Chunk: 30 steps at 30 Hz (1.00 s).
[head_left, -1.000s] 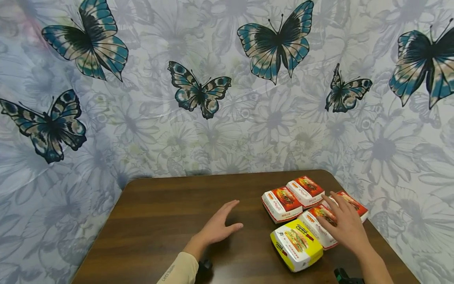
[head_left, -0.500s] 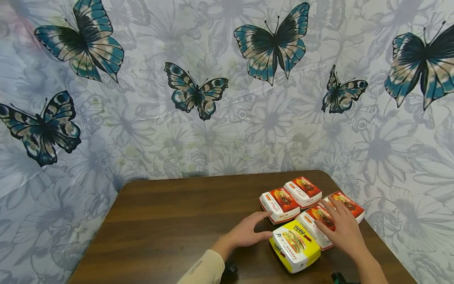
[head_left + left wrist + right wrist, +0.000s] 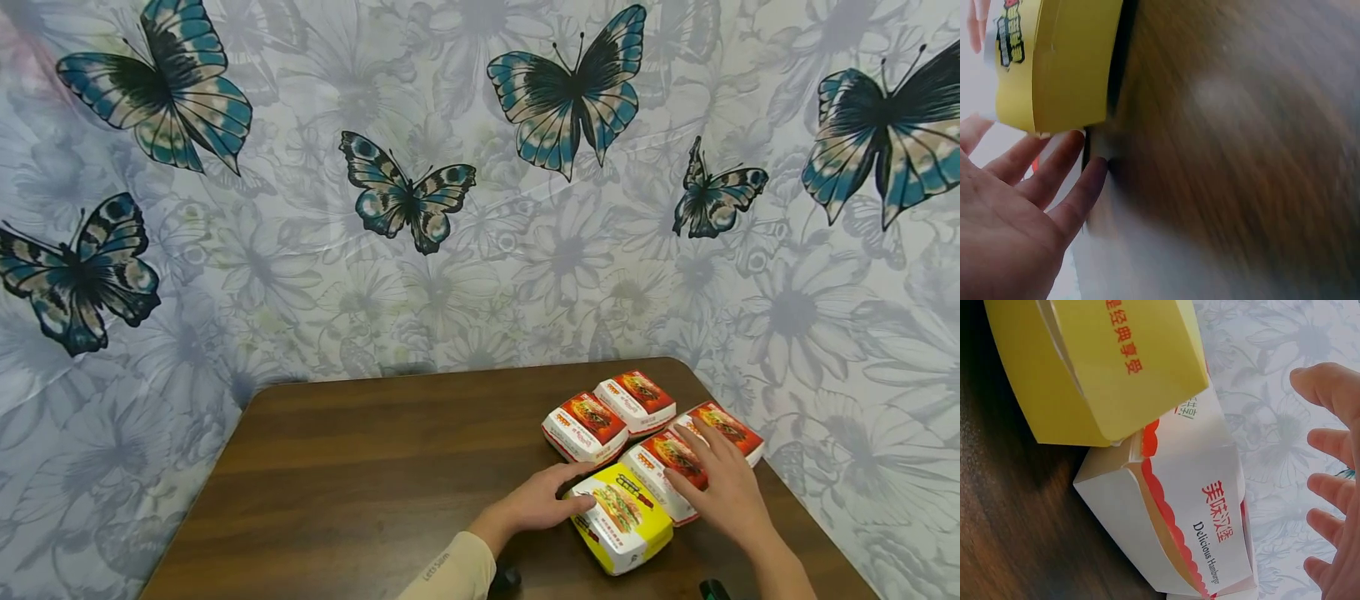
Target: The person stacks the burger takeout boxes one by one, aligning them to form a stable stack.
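Observation:
A yellow-and-white hamburger box sits nearest the front of the group on the table. My left hand is at its left back corner, thumb over the top edge and fingers stretched along its back side. In the left wrist view those loosely extended fingers are right at the end of the yellow box. My right hand hovers, fingers spread, over two red-and-white hamburger boxes. The right wrist view shows that hand apart from the white box marked "Delicious Hamburger".
Two more red-and-white boxes, one at the left and one at the back, stand behind the others. All are on the right part of a brown wooden table. A butterfly-patterned cloth hangs behind it.
My left hand has moved right across the table to the yellow box's corner. My right hand stays over the red-and-white boxes. The head view has shifted slightly.

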Motion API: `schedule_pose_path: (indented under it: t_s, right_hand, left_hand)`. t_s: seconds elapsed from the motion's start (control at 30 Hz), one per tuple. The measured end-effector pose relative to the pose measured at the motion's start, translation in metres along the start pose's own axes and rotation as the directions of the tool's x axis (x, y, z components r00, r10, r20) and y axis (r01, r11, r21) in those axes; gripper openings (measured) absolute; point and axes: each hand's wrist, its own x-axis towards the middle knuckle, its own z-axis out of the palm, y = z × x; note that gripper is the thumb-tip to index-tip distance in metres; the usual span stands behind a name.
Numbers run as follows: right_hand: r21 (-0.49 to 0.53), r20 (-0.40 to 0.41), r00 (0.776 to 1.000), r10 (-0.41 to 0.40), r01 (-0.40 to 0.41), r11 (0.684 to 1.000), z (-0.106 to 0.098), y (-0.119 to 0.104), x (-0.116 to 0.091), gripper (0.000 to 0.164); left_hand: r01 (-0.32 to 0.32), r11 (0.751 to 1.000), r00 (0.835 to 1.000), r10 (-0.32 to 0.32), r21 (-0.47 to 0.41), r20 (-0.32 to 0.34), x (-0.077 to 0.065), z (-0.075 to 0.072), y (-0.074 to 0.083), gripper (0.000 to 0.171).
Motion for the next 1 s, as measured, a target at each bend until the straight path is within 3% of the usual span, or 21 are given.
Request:
schedule_pose_path:
  t_s: [0.2, 0.37, 0.67, 0.83, 1.0]
  right_hand:
    - [-0.005, 0.006, 1.0, 0.001, -0.001, 1.0, -0.001, 0.0, -0.001, 0.067]
    - [-0.004, 0.003, 1.0, 0.005, -0.005, 1.0, -0.001, 0.0, -0.003, 0.067]
    - [0.003, 0.001, 1.0, 0.007, -0.007, 1.0, -0.002, 0.0, -0.005, 0.066]
    - [0.01, -0.014, 1.0, -0.021, 0.021, 1.0, -0.001, 0.0, -0.004, 0.065]
    - [0.02, -0.031, 0.999, -0.037, 0.037, 0.999, 0.0, 0.001, -0.005, 0.065]
  left_hand:
    - [0.024, 0.998, 1.0, -0.024, -0.062, 0.001, 0.003, 0.005, 0.006, 0.056]
    - [0.008, 0.997, 1.0, -0.007, -0.075, 0.01, 0.006, 0.006, 0.005, 0.059]
    - [-0.032, 0.998, 0.985, 0.041, -0.055, 0.169, 0.011, 0.007, -0.001, 0.083]
    - [-0.047, 0.998, 0.981, 0.055, -0.045, 0.187, 0.011, 0.008, -0.001, 0.096]
    - [-0.067, 0.998, 0.978, 0.069, -0.016, 0.197, 0.009, 0.009, 0.001, 0.095]
